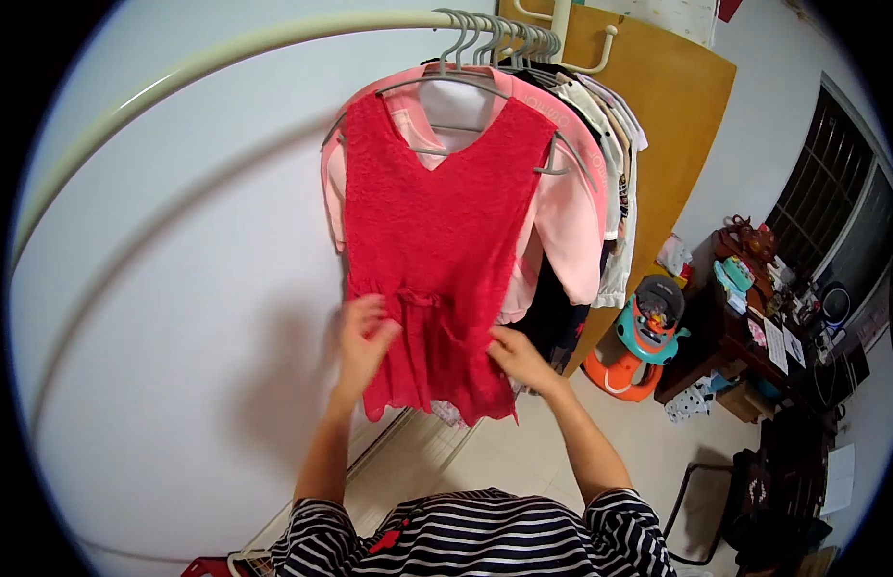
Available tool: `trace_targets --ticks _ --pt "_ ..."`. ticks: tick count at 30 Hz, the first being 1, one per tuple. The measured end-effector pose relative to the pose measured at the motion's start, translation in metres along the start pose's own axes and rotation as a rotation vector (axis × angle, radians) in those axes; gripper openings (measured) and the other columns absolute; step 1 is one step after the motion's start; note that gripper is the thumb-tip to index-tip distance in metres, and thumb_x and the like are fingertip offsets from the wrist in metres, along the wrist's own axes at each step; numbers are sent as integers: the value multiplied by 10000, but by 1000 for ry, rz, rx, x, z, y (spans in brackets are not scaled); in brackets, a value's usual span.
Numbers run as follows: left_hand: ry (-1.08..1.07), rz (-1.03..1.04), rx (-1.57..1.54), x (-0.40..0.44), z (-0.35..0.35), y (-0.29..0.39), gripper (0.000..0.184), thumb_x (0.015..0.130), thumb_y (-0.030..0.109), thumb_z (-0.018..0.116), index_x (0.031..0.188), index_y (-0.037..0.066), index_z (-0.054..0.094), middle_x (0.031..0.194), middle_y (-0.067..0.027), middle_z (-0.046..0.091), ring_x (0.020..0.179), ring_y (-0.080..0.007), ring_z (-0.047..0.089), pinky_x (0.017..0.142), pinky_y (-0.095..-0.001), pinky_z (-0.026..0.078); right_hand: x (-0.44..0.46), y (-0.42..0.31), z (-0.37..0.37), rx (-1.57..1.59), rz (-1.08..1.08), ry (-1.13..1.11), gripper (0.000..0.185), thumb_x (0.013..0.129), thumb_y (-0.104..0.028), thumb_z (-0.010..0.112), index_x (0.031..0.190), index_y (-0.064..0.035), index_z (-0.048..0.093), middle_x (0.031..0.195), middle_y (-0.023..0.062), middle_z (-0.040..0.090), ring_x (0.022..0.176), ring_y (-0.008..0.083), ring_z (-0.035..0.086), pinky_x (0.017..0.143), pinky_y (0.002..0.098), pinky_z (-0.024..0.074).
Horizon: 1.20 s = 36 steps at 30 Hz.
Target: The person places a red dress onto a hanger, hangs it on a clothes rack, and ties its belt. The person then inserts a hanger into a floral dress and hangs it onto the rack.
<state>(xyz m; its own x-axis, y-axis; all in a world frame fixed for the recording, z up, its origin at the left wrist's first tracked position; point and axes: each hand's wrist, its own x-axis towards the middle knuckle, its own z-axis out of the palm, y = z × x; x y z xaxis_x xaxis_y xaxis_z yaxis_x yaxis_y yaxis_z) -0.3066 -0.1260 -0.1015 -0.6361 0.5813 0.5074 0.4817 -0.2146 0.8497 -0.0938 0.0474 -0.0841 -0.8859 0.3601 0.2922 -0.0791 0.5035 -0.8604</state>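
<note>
A red sleeveless dress [432, 221] with a V neck and a gathered waist hangs from a grey hanger [446, 85] at the front of a cream rail. At the left side of its waist is my left hand [367, 341], slightly blurred, with its fingers apart. My right hand [519, 356] pinches the right edge of the skirt just below the waist. Directly behind the dress hangs a pink long-sleeved top [571, 236].
The curved cream rail [245, 45] carries more clothes [615, 192] at the right, before a wooden panel [692, 87]. A baby walker [648, 332] stands on the floor, beside a cluttered dark desk [706, 337]. A chair frame [679, 500] is at the lower right.
</note>
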Motion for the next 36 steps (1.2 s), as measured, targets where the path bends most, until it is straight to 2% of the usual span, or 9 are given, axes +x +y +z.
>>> trace_targets --ticks 3,4,7,8,10,15,18,29,36 --pt "-313 182 133 -33 41 56 679 665 137 758 1238 12 416 1193 -128 465 1073 -205 503 880 -300 424 6 -12 35 -192 -293 -11 247 830 -29 490 1066 39 516 835 237 577 701 293 577 649 356 462" --pt "-259 225 199 -36 47 60 533 672 101 741 1131 -8 494 1060 -119 536 963 -193 546 806 -290 442 7 -27 37 -153 -153 -201 241 825 -40 508 1054 38 512 855 254 569 689 342 560 627 378 456" --pt "-267 72 195 -34 20 20 344 725 7 682 1046 -25 562 976 -55 583 910 -118 551 794 -263 449 7 -41 36 -30 -83 -276 263 850 -118 554 1067 26 521 811 187 592 661 225 560 610 344 451" --pt "-94 39 26 -35 18 14 212 760 -22 641 967 -23 600 889 -24 607 821 -111 565 767 -248 453 7 -38 32 -29 -83 -271 263 850 -118 554 1067 26 521 811 187 592 661 225 560 610 344 451" --pt "-18 -81 -64 -36 -4 29 170 796 5 610 963 -14 590 895 -16 588 827 -102 545 760 -253 441 10 -26 20 21 -112 -438 271 866 -170 571 1055 20 540 796 98 607 687 125 533 637 284 446" --pt "-6 -158 -307 -44 -48 57 281 813 60 589 1083 -7 554 987 -33 587 914 -114 537 831 -265 419 45 22 24 168 10 -143 201 911 -168 532 1035 -9 537 887 -25 516 804 54 454 727 203 395" --pt "83 -270 -460 -52 -72 53 418 824 92 566 1225 2 488 1137 -87 567 1034 -164 529 904 -307 413 69 19 36 235 -12 -101 190 906 -110 518 1062 -2 522 905 -17 523 814 57 459 728 204 396" --pt "79 -267 -437 -70 -130 64 646 783 389 627 1233 -29 427 1178 -116 538 1077 -233 524 917 -358 421 172 52 119 457 32 6 267 891 -18 466 1156 -4 497 1043 32 543 889 99 481 800 214 388" --pt "124 -285 -450 -73 -135 62 615 827 392 594 1243 -24 413 1205 -122 528 1082 -225 530 930 -359 428 203 62 140 650 118 -259 363 891 -16 384 1244 -52 458 1245 75 501 1101 153 481 817 234 418"
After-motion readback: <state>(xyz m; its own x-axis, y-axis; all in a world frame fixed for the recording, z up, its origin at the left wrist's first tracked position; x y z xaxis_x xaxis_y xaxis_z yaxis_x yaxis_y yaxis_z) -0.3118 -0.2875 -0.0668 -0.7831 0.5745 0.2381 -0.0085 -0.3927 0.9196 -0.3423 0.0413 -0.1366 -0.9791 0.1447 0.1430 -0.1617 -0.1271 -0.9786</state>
